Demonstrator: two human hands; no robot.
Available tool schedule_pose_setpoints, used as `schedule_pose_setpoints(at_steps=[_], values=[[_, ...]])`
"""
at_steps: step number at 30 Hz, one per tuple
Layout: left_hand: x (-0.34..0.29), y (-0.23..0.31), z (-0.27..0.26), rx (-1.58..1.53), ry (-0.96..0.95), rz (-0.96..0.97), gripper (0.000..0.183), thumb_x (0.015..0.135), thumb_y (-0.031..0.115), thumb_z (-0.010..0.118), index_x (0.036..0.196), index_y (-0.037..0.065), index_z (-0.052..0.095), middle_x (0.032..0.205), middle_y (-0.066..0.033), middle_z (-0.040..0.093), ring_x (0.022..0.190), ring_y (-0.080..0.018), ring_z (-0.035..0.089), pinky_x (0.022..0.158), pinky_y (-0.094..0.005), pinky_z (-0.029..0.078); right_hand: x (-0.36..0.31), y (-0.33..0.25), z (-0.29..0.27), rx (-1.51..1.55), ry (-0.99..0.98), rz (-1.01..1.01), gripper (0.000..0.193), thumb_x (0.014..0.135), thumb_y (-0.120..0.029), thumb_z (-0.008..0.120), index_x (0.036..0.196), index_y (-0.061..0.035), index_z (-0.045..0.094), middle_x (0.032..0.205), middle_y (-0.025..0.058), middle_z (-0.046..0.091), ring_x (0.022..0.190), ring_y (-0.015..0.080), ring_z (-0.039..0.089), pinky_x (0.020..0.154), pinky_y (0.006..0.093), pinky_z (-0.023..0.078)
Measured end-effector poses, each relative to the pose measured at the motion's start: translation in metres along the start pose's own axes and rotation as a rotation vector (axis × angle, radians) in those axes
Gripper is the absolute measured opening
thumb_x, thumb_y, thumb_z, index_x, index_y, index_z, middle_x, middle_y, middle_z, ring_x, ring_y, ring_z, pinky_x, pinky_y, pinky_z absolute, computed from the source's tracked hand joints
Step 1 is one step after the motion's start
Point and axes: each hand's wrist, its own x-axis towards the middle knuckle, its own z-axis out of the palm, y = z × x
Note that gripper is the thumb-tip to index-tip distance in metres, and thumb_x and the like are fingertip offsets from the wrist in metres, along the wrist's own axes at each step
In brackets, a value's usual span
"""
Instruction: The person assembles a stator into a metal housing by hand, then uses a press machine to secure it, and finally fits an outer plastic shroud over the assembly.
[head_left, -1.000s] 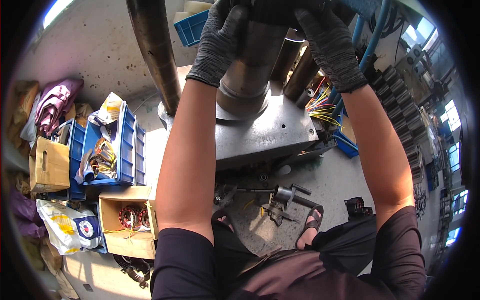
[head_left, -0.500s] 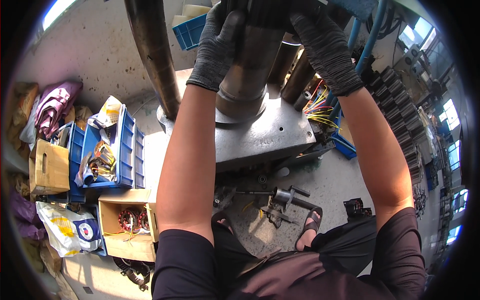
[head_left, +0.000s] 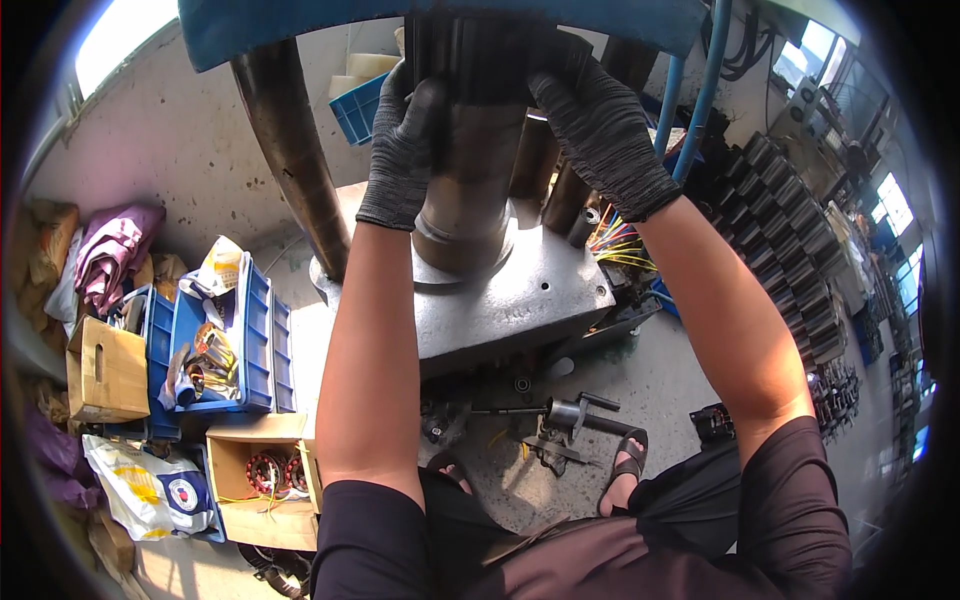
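Note:
Both my hands wear dark grey knit gloves and sit either side of a dark cylindrical metal housing point(head_left: 490, 60). My left hand point(head_left: 400, 150) wraps its left side, thumb in front and fingers behind. On the opposite side, my right hand point(head_left: 605, 140) holds it the same way, its fingers mostly hidden. The housing is at the top of a thick upright metal column point(head_left: 480, 155), which rises from a silver-grey machine base point(head_left: 520, 305). A blue machine beam point(head_left: 330, 25) hangs just above and hides part of the housing's top.
A dark pillar point(head_left: 290, 150) stands left of the column; blue pipes point(head_left: 695, 100) run on the right. Blue crates point(head_left: 255, 340) and a cardboard box with wound coils point(head_left: 262, 510) lie at left. Metal tools point(head_left: 565, 425) rest on the floor near my feet. Stacked metal cylinders point(head_left: 780, 240) fill the right.
The view has shifted, bringing the blue beam into sight and the machine lower in the picture. Both hands keep their hold on the housing.

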Motion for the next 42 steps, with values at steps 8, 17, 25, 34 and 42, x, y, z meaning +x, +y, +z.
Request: schedule_pose_setpoints(at_steps=[8,17,25,34,42], values=[[0.005,-0.005,-0.001,-0.075,0.001,-0.013,0.084,0.09,0.055,0.077,0.152,0.009,0.045,0.139,-0.017,0.06,0.129,-0.0265,0.057,0.111,-0.0394,0.046,-0.052,-0.028,-0.059,0.283,-0.165,0.155,0.042,0.101,-0.034,0.07,0.13,-0.0041,0.064,0.113,0.0127,0.073,0.106,0.0247,0.071,0.094,0.0354,0.058],[0.003,-0.004,-0.003,-0.04,0.01,-0.01,0.086,0.09,0.056,0.077,0.154,0.008,0.043,0.138,-0.0191,0.061,0.129,-0.0263,0.057,0.112,-0.0389,0.044,-0.159,-0.031,-0.251,-0.436,-0.908,0.138,0.033,0.088,-0.015,0.072,0.118,-0.0021,0.067,0.117,0.0154,0.071,0.105,0.036,0.07,0.092,0.043,0.057],[0.011,-0.015,-0.019,0.049,-0.008,0.051,0.081,0.093,0.056,0.073,0.152,0.008,0.045,0.138,-0.0147,0.061,0.127,-0.0238,0.058,0.11,-0.0377,0.047,-0.245,-0.034,-0.313,-0.278,-1.297,0.565,0.038,0.084,-0.016,0.074,0.121,-0.0089,0.071,0.121,0.0133,0.071,0.1,0.0352,0.072,0.088,0.0414,0.059],[0.007,-0.011,-0.012,0.053,0.014,0.003,0.076,0.095,0.056,0.07,0.151,0.009,0.048,0.137,-0.013,0.06,0.127,-0.0253,0.057,0.112,-0.0394,0.046,-0.258,-0.042,-0.31,-0.319,-1.036,0.62,0.026,0.08,-0.01,0.07,0.105,-0.0084,0.074,0.09,0.0155,0.071,0.088,0.0378,0.07,0.079,0.0435,0.057],[0.006,-0.018,-0.01,0.031,0.045,0.011,0.076,0.095,0.058,0.07,0.151,0.01,0.049,0.139,-0.0117,0.059,0.128,-0.0252,0.057,0.111,-0.0396,0.046,-0.25,-0.04,-0.308,-0.388,-0.918,0.514,0.024,0.076,-0.005,0.061,0.096,-0.0069,0.074,0.084,0.0176,0.068,0.08,0.0376,0.069,0.073,0.0442,0.056]])
